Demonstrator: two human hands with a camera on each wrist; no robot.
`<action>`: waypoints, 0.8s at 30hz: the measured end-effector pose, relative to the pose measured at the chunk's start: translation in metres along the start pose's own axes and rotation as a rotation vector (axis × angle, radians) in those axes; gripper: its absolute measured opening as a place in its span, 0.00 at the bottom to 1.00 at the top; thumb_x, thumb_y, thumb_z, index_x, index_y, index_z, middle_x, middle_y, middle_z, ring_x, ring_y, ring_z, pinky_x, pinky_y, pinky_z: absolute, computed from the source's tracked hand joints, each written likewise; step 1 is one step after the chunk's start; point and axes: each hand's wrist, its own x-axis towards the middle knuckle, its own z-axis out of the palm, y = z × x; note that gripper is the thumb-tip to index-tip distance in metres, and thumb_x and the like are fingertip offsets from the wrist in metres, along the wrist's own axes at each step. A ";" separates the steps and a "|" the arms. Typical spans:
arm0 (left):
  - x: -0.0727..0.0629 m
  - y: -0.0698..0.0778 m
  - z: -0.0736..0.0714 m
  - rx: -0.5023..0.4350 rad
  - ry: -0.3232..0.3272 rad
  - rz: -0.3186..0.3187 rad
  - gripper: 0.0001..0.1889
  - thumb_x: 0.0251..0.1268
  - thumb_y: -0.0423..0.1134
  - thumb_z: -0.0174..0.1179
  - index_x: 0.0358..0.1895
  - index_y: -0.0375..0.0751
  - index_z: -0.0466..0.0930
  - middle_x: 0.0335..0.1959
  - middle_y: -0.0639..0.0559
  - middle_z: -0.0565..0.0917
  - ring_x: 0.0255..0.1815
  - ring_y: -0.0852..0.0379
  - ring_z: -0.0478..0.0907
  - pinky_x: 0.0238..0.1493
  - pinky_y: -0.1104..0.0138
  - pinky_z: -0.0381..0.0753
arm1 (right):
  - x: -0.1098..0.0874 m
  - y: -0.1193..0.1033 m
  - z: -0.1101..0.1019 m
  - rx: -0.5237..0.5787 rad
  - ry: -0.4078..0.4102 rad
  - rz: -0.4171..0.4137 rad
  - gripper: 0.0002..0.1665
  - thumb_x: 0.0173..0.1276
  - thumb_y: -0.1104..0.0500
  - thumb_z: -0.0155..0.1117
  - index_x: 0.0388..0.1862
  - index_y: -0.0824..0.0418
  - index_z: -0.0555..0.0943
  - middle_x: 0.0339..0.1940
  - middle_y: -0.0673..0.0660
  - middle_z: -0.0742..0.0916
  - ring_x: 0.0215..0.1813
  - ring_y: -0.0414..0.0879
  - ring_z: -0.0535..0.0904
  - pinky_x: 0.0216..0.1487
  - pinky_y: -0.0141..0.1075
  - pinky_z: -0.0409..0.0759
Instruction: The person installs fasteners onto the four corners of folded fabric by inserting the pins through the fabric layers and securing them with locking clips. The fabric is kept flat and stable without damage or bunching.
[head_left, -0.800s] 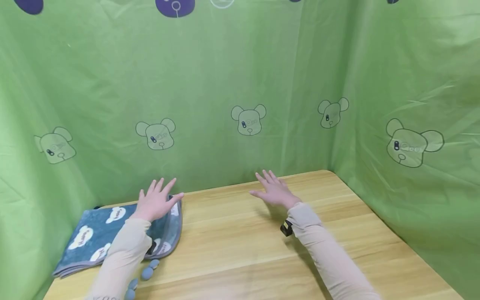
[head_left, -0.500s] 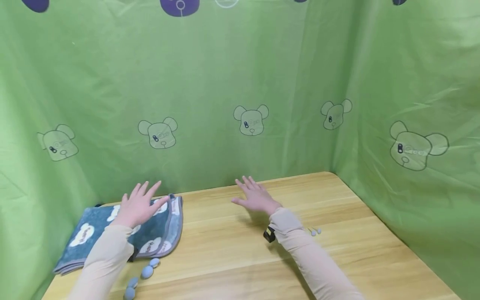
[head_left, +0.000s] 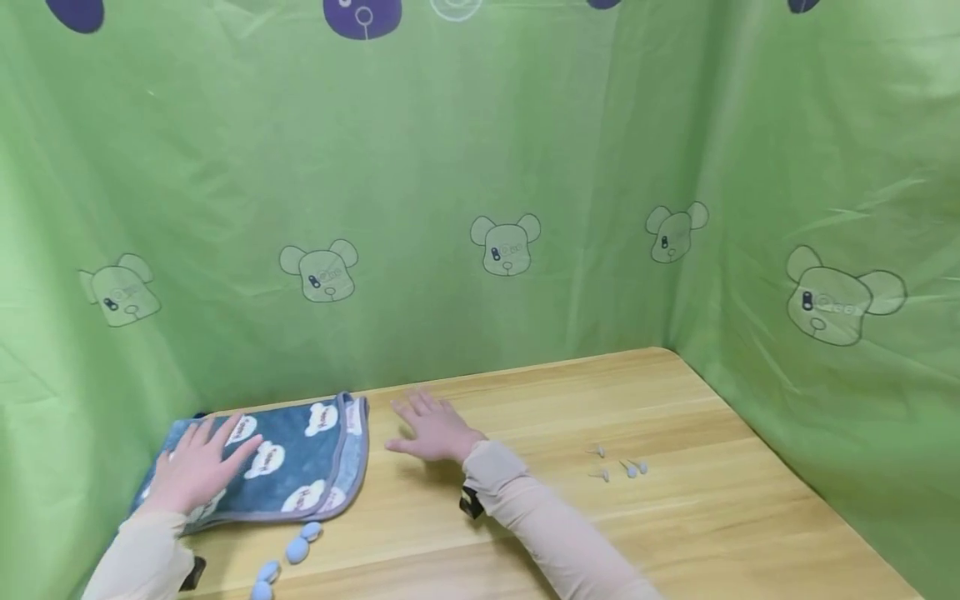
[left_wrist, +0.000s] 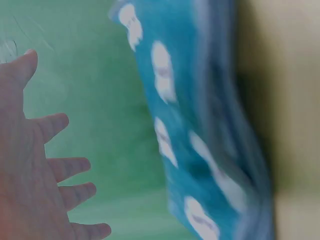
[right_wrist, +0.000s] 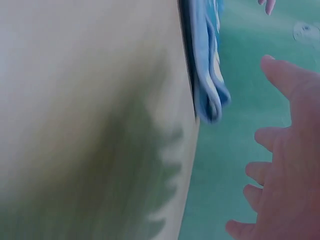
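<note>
A folded teal blanket (head_left: 288,454) with white bear-shaped patches and a grey-blue edge lies at the left of the wooden table. My left hand (head_left: 197,468) is over its left part, fingers spread; the left wrist view shows a gap between the palm and the blanket (left_wrist: 175,100). To the right of the blanket, my right hand (head_left: 433,429) hovers above the table with spread fingers and holds nothing. Its shadow falls on the tabletop (right_wrist: 75,100) in the right wrist view, where the blanket's folded edge (right_wrist: 205,75) also shows.
Several rounded blue caps (head_left: 297,550) lie in front of the blanket. Several small pins with pale blue heads (head_left: 632,471) are scattered on the table's right half. Green sheeting (head_left: 420,325) with printed bear heads rises behind the table and along both sides.
Both hands have swept left: the left from the blanket's right part to its left, the right from the table's right half towards the blanket. The right forearm has uncovered the pins.
</note>
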 end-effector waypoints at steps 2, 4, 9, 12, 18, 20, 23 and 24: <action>-0.005 -0.015 0.004 -0.009 -0.020 -0.024 0.44 0.69 0.72 0.32 0.78 0.46 0.44 0.73 0.21 0.49 0.70 0.18 0.44 0.56 0.21 0.45 | 0.005 -0.013 0.006 -0.004 -0.015 -0.017 0.47 0.69 0.27 0.42 0.80 0.46 0.49 0.81 0.56 0.52 0.82 0.55 0.45 0.77 0.56 0.50; -0.010 -0.029 0.008 -0.018 -0.041 -0.049 0.45 0.69 0.72 0.31 0.78 0.44 0.43 0.72 0.19 0.48 0.69 0.17 0.43 0.54 0.20 0.46 | 0.010 -0.025 0.010 -0.002 -0.024 -0.040 0.47 0.69 0.27 0.43 0.80 0.47 0.50 0.81 0.56 0.53 0.82 0.55 0.46 0.77 0.56 0.51; -0.020 -0.061 0.015 -0.032 -0.070 -0.080 0.45 0.72 0.69 0.32 0.76 0.35 0.46 0.68 0.13 0.47 0.64 0.12 0.46 0.52 0.21 0.54 | 0.021 -0.057 0.020 0.011 -0.060 -0.102 0.46 0.69 0.27 0.44 0.79 0.44 0.52 0.81 0.56 0.55 0.81 0.54 0.48 0.77 0.55 0.53; -0.024 -0.075 0.023 -0.046 -0.068 -0.062 0.43 0.74 0.64 0.35 0.72 0.25 0.50 0.65 0.09 0.49 0.62 0.09 0.48 0.55 0.24 0.57 | 0.025 -0.073 0.027 0.011 -0.084 -0.127 0.45 0.68 0.26 0.44 0.79 0.42 0.52 0.81 0.55 0.56 0.81 0.53 0.49 0.77 0.54 0.54; -0.033 -0.089 0.040 -0.026 -0.087 -0.042 0.44 0.71 0.61 0.45 0.67 0.18 0.55 0.61 0.07 0.55 0.59 0.11 0.58 0.54 0.31 0.67 | 0.030 -0.088 0.037 -0.007 -0.131 -0.149 0.41 0.69 0.29 0.48 0.77 0.35 0.55 0.81 0.53 0.56 0.81 0.50 0.50 0.76 0.51 0.57; -0.034 -0.089 0.042 -0.021 -0.111 -0.052 0.45 0.70 0.62 0.47 0.67 0.18 0.55 0.61 0.08 0.55 0.60 0.12 0.59 0.53 0.32 0.68 | 0.031 -0.090 0.037 -0.010 -0.156 -0.147 0.39 0.69 0.30 0.49 0.76 0.35 0.57 0.81 0.52 0.56 0.81 0.49 0.49 0.76 0.50 0.57; -0.034 -0.089 0.042 -0.020 -0.128 -0.057 0.46 0.69 0.62 0.49 0.67 0.18 0.55 0.62 0.08 0.55 0.60 0.12 0.58 0.54 0.32 0.68 | 0.032 -0.093 0.037 -0.027 -0.182 -0.134 0.38 0.68 0.30 0.50 0.75 0.34 0.59 0.81 0.51 0.56 0.81 0.48 0.50 0.76 0.48 0.58; -0.034 -0.089 0.041 -0.022 -0.132 -0.059 0.46 0.68 0.63 0.49 0.67 0.18 0.55 0.62 0.08 0.55 0.60 0.12 0.58 0.54 0.32 0.67 | 0.033 -0.094 0.038 -0.035 -0.185 -0.130 0.38 0.68 0.29 0.50 0.75 0.34 0.60 0.81 0.50 0.57 0.81 0.47 0.50 0.76 0.47 0.58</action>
